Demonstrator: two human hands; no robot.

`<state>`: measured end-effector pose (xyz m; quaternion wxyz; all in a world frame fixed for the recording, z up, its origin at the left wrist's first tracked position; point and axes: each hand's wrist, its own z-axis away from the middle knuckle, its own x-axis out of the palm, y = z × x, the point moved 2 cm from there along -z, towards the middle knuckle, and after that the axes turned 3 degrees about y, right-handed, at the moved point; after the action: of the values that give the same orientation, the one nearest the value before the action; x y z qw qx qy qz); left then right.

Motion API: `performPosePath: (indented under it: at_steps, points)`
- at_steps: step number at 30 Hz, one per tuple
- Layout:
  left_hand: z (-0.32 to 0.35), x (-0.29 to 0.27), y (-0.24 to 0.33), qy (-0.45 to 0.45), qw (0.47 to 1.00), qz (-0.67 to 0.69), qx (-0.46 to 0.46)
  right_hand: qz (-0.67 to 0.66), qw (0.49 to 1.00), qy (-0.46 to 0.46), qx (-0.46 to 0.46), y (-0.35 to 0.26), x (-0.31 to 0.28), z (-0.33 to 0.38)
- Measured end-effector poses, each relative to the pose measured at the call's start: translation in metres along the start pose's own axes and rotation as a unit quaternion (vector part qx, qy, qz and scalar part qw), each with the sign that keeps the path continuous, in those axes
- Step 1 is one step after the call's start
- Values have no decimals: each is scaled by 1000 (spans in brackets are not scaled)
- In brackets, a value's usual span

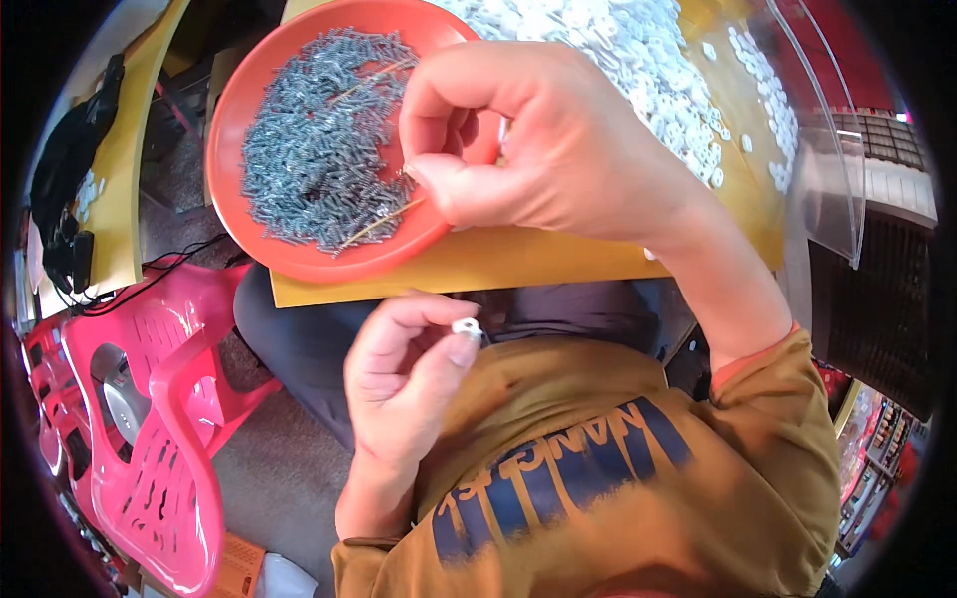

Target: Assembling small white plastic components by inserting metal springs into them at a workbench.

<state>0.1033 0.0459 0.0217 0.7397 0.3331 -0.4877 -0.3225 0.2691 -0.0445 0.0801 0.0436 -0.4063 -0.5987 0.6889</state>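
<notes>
My left hand is closed in a pinch below the table edge, with a small white plastic piece with a hole between thumb and forefinger. Over the right part of a round orange-red plate, my right hand pinches thumb and forefinger together. Whatever is at its fingertips is too small to make out. The plate carries a heap of small thin grey metal pieces that look like springs or screws. Thin yellowish strips lie among them.
A large pile of white plastic pieces spreads over the yellow tabletop behind my right hand. A clear plastic panel stands at its right. Pink plastic chairs and dark cables are at the left.
</notes>
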Motion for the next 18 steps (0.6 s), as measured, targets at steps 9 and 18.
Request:
performPosePath:
  at_steps: [9,18]
  points:
    - [-11,28,6,37,993,33,105,-309,949,62,27,13,5,69]
    - [-11,44,-3,55,993,16,99,-353,933,54,36,19,3,87]
